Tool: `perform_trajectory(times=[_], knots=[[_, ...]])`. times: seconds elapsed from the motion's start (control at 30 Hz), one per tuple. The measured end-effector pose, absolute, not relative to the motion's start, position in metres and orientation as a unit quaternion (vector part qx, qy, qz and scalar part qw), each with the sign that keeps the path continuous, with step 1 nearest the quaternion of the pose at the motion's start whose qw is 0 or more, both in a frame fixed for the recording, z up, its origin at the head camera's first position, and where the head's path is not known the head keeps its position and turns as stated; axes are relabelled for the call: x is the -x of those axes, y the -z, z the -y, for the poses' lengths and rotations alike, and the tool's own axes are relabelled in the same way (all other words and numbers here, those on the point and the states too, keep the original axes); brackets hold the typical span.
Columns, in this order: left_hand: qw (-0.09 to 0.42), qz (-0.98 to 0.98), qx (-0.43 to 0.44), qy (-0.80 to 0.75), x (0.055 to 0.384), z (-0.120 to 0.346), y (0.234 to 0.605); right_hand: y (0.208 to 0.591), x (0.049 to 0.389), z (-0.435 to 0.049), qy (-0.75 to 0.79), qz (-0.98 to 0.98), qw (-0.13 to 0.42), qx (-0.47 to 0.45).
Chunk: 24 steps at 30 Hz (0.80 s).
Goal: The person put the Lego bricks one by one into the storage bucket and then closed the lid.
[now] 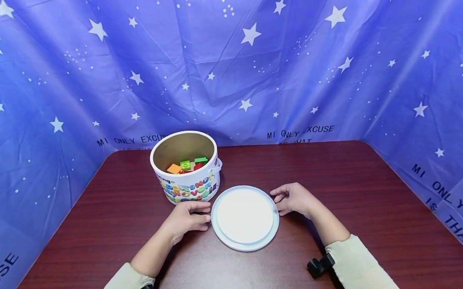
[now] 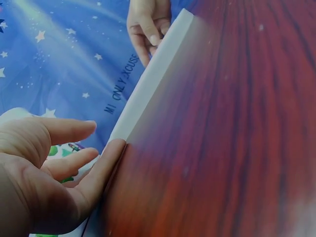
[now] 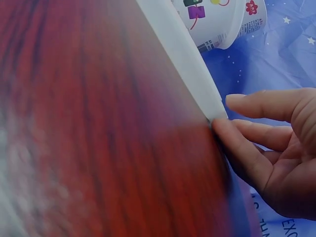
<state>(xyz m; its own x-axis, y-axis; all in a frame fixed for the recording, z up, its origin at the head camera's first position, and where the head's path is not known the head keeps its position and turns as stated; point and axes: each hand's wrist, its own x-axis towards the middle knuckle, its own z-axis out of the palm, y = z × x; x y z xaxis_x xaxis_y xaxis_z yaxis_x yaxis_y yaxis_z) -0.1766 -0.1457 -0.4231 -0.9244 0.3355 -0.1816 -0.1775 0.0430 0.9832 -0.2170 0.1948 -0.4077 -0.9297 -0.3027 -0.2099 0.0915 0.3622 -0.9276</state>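
Note:
A round white lid point(image 1: 244, 216) with a pale bluish rim lies flat on the dark red table. At its left edge is my left hand point(image 1: 189, 221), fingers loosely extended and a fingertip right at the rim; the left wrist view shows the thumb and fingers spread apart beside the lid's side point(image 2: 153, 81). Across from it, my right hand point(image 1: 296, 199) has relaxed, slightly bent fingers at the right edge. In the right wrist view a fingertip meets the lid's side point(image 3: 190, 69), with the other fingers apart from one another. Neither hand grips the lid.
Behind the left hand stands a white bucket point(image 1: 191, 192) printed with colourful letters, uncovered, holding several toy building blocks point(image 1: 185, 165) in orange, green and red. The wood-grain table point(image 1: 316, 167) ends at a blue star-patterned curtain point(image 1: 229, 68) at the back and sides.

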Motion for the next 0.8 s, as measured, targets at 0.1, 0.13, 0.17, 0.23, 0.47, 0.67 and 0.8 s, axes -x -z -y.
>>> perform_trajectory(times=[0.1,0.13,0.17,0.23,0.47,0.67,0.8], knots=[[0.177,-0.707,-0.057,-0.682,0.177,0.141,0.424,0.409,0.217,-0.193,0.564,-0.803,0.185,0.062],[0.174,-0.708,-0.056,-0.682,0.177,0.14,0.424,0.409,0.217,-0.193,0.564,-0.802,0.185,0.061],[0.17,-0.708,-0.055,-0.683,0.177,0.138,0.425,0.409,0.217,-0.192,0.565,-0.802,0.185,0.059],[0.165,-0.706,-0.054,-0.687,0.178,0.136,0.426,0.409,0.217,-0.192,0.566,-0.802,0.184,0.054],[0.145,-0.706,-0.038,-0.692,0.178,0.131,0.43,0.408,0.216,-0.192,0.576,-0.795,0.184,0.051],[0.133,-0.689,-0.045,-0.711,0.177,0.13,0.43,0.406,0.215,-0.197,0.598,-0.779,0.181,0.058],[0.139,-0.669,-0.043,-0.729,0.175,0.129,0.429,0.402,0.215,-0.201,0.605,-0.771,0.184,0.075]])
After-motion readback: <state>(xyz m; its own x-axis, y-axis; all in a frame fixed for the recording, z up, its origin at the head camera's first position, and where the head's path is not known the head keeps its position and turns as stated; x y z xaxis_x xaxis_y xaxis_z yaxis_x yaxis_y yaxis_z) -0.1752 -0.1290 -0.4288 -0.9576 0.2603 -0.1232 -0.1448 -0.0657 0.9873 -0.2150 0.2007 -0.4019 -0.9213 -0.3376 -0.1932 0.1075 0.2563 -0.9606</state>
